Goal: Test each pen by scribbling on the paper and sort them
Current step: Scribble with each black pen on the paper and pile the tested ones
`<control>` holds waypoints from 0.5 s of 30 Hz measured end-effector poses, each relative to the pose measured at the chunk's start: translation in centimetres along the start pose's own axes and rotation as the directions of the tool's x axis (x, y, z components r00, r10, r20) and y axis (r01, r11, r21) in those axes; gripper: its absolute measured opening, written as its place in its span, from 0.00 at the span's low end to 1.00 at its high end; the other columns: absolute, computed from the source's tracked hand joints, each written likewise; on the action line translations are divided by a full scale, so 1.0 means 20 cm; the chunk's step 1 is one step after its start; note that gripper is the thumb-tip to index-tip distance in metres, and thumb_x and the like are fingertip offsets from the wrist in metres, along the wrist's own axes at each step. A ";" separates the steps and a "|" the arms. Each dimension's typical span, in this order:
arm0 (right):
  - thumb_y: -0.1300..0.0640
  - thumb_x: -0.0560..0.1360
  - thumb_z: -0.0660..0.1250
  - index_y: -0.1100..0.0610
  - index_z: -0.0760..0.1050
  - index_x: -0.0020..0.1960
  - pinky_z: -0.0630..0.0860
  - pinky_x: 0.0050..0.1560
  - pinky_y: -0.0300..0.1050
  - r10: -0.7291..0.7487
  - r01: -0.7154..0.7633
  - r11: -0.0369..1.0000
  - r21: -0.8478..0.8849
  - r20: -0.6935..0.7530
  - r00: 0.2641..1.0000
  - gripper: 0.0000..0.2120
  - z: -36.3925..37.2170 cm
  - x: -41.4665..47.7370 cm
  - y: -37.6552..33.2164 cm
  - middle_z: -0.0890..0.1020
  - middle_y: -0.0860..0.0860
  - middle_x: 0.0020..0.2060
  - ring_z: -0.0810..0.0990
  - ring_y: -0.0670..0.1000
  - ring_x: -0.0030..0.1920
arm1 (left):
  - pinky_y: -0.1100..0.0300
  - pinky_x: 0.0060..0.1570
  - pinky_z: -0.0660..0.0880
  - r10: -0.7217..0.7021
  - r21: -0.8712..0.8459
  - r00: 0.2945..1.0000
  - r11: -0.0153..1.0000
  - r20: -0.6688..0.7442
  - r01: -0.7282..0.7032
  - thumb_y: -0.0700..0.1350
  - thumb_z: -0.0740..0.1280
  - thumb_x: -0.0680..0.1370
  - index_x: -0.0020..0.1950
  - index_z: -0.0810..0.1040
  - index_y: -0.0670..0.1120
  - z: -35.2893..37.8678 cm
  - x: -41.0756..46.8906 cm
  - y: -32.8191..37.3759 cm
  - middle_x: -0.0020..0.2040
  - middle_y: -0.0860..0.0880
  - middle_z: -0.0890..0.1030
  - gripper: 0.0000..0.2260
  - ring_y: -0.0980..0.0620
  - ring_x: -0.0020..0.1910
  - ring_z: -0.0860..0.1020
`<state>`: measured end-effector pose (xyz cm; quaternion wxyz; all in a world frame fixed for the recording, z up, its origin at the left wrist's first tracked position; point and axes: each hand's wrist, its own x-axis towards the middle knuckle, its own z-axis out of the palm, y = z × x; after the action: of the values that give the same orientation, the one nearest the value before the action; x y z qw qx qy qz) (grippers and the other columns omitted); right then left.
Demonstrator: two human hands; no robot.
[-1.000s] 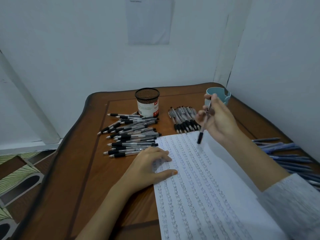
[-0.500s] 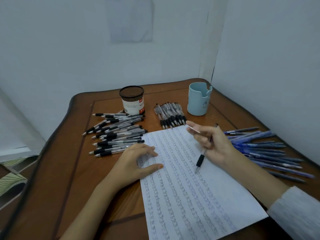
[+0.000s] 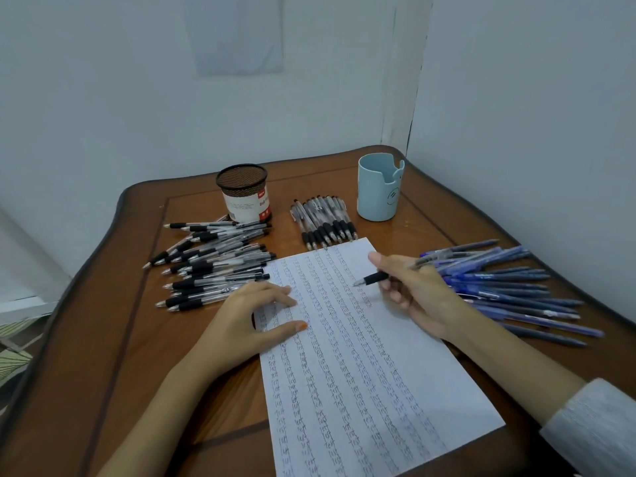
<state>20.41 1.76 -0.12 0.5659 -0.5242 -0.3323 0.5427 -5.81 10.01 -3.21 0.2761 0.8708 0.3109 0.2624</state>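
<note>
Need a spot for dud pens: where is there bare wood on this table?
The table is bare at its near left, this side of the black pens and left of the left hand. A smaller strip runs between the mesh cup and blue cup. The right edge is crowded with blue pens.

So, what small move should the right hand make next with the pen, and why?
Probably lower the pen tip onto the paper and scribble: the right hand grips it with the tip close to the paper, and the left hand rests on the paper's edge.
</note>
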 end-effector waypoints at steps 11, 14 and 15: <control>0.47 0.72 0.71 0.59 0.70 0.33 0.64 0.20 0.37 -0.232 0.173 0.880 -0.442 -0.082 0.969 0.19 0.03 0.03 0.04 0.79 0.58 0.25 0.70 0.49 0.19 | 0.57 0.60 0.71 -0.003 0.002 1.000 1.000 -0.013 0.003 0.66 0.70 0.68 0.52 0.81 0.58 0.00 0.00 -0.01 0.57 0.64 0.78 0.18 0.62 0.61 0.74; 0.48 0.72 0.72 0.61 0.70 0.32 0.64 0.20 0.37 -0.288 0.209 0.852 -0.480 -0.097 0.953 0.20 0.03 0.02 0.05 0.80 0.59 0.25 0.71 0.50 0.18 | 0.56 0.60 0.72 -0.008 0.001 1.000 1.000 -0.007 0.008 0.66 0.70 0.68 0.52 0.81 0.59 0.00 0.00 -0.01 0.58 0.63 0.78 0.18 0.62 0.61 0.74; 0.49 0.72 0.73 0.61 0.70 0.32 0.64 0.19 0.36 -0.302 0.210 0.846 -0.491 -0.116 0.946 0.20 0.03 0.02 0.06 0.80 0.59 0.25 0.71 0.50 0.17 | 0.56 0.60 0.72 -0.008 -0.001 1.000 1.000 -0.007 0.008 0.66 0.70 0.68 0.52 0.81 0.59 0.00 0.00 -0.01 0.58 0.63 0.78 0.18 0.62 0.61 0.74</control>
<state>19.64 2.09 -1.19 0.5175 -0.6460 -0.4662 0.3123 -5.88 10.05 -3.32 0.2766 0.8684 0.3154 0.2644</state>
